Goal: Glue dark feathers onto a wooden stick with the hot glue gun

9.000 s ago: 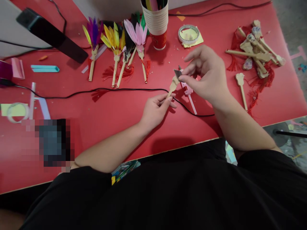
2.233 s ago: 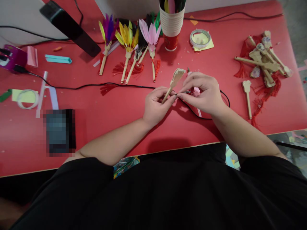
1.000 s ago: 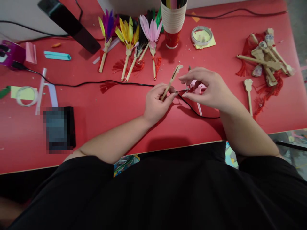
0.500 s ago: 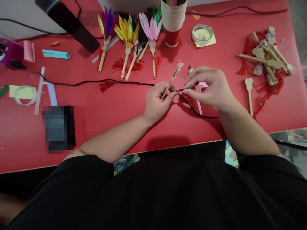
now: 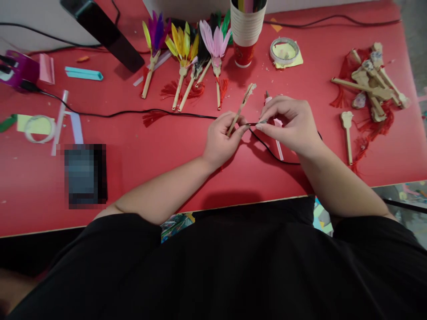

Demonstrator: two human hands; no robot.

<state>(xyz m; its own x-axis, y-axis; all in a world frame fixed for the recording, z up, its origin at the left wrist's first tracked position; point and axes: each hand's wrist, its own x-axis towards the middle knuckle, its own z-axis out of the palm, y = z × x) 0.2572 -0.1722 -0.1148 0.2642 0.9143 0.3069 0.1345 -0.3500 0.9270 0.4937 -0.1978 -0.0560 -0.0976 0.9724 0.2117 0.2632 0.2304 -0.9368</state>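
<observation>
My left hand (image 5: 218, 141) is closed around a flat wooden stick (image 5: 240, 109), which slants up and to the right and has a ragged, pale crust at its upper end. Between the fingertips of both hands stretches a thin dark-red piece (image 5: 254, 124), too small to identify. My right hand (image 5: 293, 126) pinches its right end with thumb and finger, while the left thumb and fingertip touch the other end. Beneath the right hand lies a pink object with a pale stem (image 5: 279, 149), partly covered. Just beyond the right fingers, a pointed tip (image 5: 267, 95) shows.
Feather-topped wooden sticks (image 5: 183, 66) with red tassels lie at the back, beside a stack of paper cups (image 5: 247, 31). A tape roll (image 5: 284, 51) is nearby. Several wooden sticks (image 5: 372, 84) are piled right. A black cable (image 5: 133, 113) crosses the red table (image 5: 160, 155).
The view has shifted slightly, so the table things appear a little farther right. Both hands keep nearly the same grip, and the right hand covers more of the pink object.
</observation>
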